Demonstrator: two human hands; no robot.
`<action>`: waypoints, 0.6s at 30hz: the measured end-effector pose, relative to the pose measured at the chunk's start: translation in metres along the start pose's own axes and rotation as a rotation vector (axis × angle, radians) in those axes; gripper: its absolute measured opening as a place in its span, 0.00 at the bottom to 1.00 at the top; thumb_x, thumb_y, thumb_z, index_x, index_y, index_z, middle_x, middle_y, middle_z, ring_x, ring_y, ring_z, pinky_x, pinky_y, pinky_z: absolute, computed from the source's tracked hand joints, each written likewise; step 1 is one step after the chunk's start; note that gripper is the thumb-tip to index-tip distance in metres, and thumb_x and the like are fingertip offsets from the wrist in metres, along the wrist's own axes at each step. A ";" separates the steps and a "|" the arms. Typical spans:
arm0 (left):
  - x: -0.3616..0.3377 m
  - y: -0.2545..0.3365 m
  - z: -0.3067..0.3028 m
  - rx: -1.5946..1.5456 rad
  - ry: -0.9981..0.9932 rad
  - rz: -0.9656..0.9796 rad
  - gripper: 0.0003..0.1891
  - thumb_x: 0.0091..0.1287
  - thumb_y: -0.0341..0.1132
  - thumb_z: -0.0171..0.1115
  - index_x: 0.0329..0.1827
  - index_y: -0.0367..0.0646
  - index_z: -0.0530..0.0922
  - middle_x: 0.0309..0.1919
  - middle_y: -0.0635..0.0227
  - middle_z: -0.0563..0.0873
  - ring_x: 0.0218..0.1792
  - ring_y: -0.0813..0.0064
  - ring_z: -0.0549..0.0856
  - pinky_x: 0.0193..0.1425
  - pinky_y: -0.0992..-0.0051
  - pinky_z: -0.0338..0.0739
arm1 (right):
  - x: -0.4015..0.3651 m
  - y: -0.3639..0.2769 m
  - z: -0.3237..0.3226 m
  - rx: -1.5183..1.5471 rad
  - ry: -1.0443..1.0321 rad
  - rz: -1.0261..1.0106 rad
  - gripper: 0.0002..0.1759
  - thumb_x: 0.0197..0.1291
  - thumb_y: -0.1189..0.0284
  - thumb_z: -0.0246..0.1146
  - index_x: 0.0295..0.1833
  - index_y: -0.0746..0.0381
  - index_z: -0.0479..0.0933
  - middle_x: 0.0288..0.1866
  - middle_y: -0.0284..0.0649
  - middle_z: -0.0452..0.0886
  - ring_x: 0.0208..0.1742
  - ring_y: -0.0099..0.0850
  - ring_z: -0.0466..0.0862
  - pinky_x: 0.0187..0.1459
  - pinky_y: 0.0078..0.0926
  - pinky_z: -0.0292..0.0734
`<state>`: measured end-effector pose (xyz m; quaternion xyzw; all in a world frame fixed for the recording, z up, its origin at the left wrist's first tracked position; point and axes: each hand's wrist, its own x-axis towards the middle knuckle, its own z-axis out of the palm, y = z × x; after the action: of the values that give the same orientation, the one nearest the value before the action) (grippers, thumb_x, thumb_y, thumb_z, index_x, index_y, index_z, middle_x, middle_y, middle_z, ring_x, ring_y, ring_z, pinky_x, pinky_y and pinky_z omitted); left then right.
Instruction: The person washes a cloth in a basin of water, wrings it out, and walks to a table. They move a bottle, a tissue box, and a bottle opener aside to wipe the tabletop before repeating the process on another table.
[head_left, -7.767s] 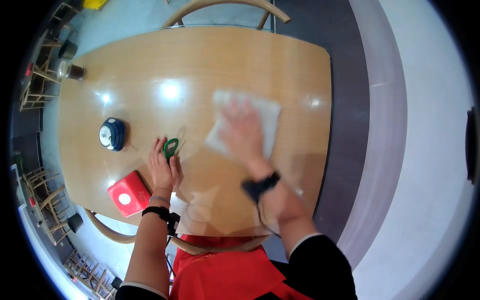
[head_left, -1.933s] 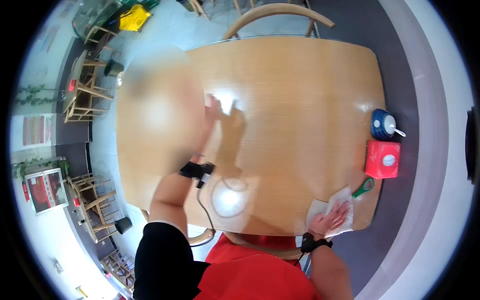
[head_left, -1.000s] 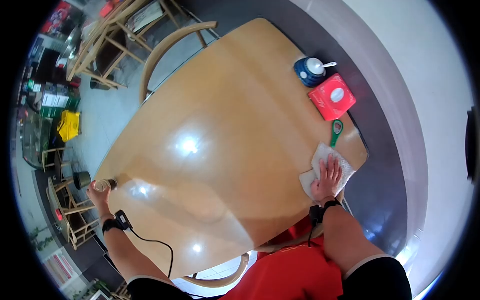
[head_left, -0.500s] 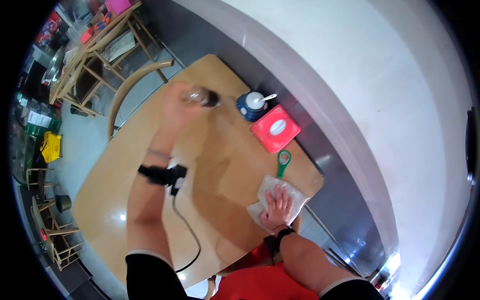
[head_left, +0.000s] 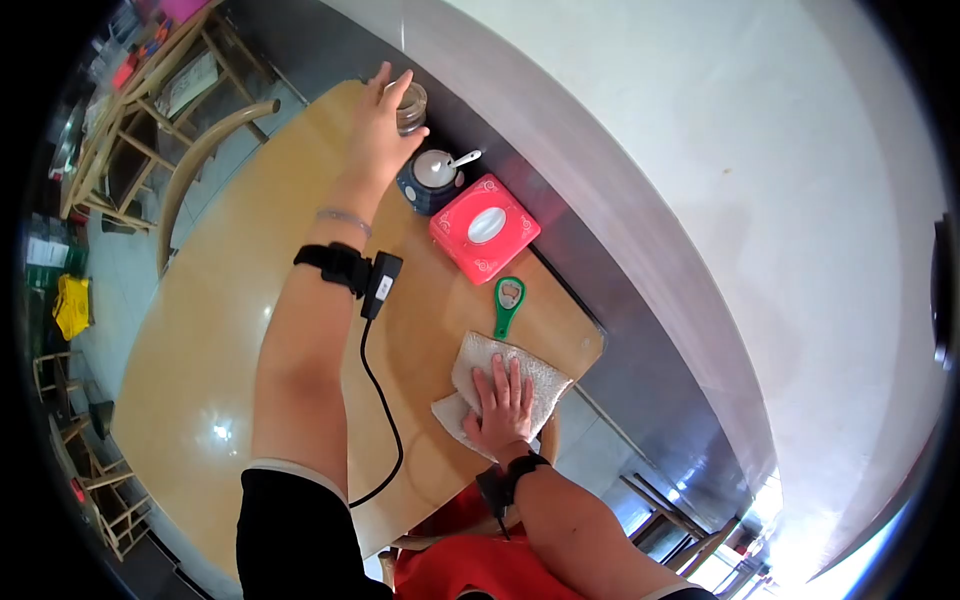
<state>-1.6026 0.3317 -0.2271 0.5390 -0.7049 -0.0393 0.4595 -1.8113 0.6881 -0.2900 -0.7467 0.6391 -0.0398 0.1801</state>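
My left hand point(head_left: 383, 135) is at the far end of the table, fingers and thumb spread beside a small glass jar point(head_left: 412, 108). The jar stands against the wall side, just behind a dark blue pot point(head_left: 420, 199) with a white lid and a white spoon handle sticking out. My right hand point(head_left: 503, 402) lies flat, fingers stretched, on a folded light-coloured cloth point(head_left: 543, 385) at the near right corner. Just beyond the cloth lies a green-handled bottle opener point(head_left: 508, 305).
A red tissue box point(head_left: 463, 229) sits between the pot and the bottle opener. The light wooden table point(head_left: 220, 340) borders a dark wall panel point(head_left: 640, 395). A cable point(head_left: 381, 400) hangs from my left wrist strap. Wooden chairs point(head_left: 190, 190) stand at left.
My left hand has carried the jar to the far wall-side corner, set it down behind the pot and opened its fingers. The right hand stays on the cloth; the camera view has shifted.
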 end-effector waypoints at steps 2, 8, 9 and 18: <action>-0.020 0.017 -0.014 0.182 0.093 0.106 0.36 0.53 0.29 0.69 0.67 0.50 0.65 0.69 0.50 0.59 0.69 0.47 0.58 0.67 0.54 0.64 | 0.000 0.001 0.001 -0.001 -0.006 -0.009 0.41 0.42 0.63 0.59 0.68 0.53 0.62 0.77 0.44 0.47 0.77 0.50 0.44 0.70 0.59 0.40; -0.208 0.009 -0.090 -0.358 0.079 -0.133 0.26 0.56 0.16 0.58 0.59 0.37 0.67 0.46 0.57 0.76 0.42 0.68 0.79 0.50 0.75 0.76 | 0.000 -0.001 0.003 -0.136 -0.037 0.001 0.41 0.47 0.58 0.57 0.71 0.51 0.59 0.78 0.43 0.44 0.77 0.49 0.43 0.70 0.58 0.42; -0.243 0.015 -0.129 -0.136 0.027 -0.102 0.24 0.55 0.15 0.58 0.57 0.36 0.68 0.44 0.58 0.75 0.41 0.68 0.79 0.48 0.75 0.76 | 0.000 -0.001 0.004 -0.132 -0.050 -0.030 0.41 0.47 0.58 0.57 0.71 0.51 0.59 0.78 0.43 0.44 0.77 0.49 0.43 0.70 0.58 0.42; -0.648 0.063 -0.440 0.655 0.799 -1.267 0.24 0.66 0.32 0.54 0.66 0.42 0.65 0.53 0.56 0.76 0.51 0.63 0.75 0.59 0.67 0.70 | -0.001 -0.005 0.010 -0.135 0.058 -0.038 0.40 0.49 0.61 0.56 0.72 0.52 0.58 0.78 0.41 0.43 0.78 0.46 0.39 0.73 0.51 0.33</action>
<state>-1.3466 1.0672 -0.3323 0.9155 -0.0250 0.1116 0.3858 -1.8042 0.6919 -0.2971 -0.7675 0.6312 -0.0216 0.1100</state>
